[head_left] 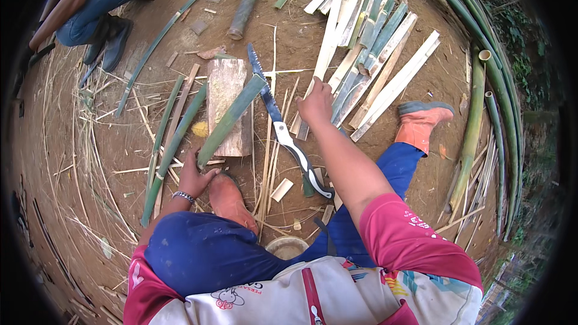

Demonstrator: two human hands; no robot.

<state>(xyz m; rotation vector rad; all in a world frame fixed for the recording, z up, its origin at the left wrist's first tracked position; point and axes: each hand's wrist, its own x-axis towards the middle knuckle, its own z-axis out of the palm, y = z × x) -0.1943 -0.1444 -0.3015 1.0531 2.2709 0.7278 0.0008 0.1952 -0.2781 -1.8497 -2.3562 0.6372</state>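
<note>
My left hand [191,176], with a chain bracelet at the wrist, is closed at the lower end of a green split bamboo piece [232,118]. That piece slants across a wooden block [226,84]. My right hand [316,103] grips the near end of a long pale bamboo strip [330,42] at the left side of a pile of split bamboo [376,54]; its fingertips are partly hidden. Between my hands lies a curved saw [283,129] with a toothed blade and a white-and-black handle. Its blade tip points away from me.
More bamboo strips [174,138] lie left of the block. A bamboo tube [250,1] rests at the far side. Long green poles [500,84] line the right. Another person [99,9] crouches at the upper left. My orange boots [232,201] flank the work area; thin slivers litter the dirt.
</note>
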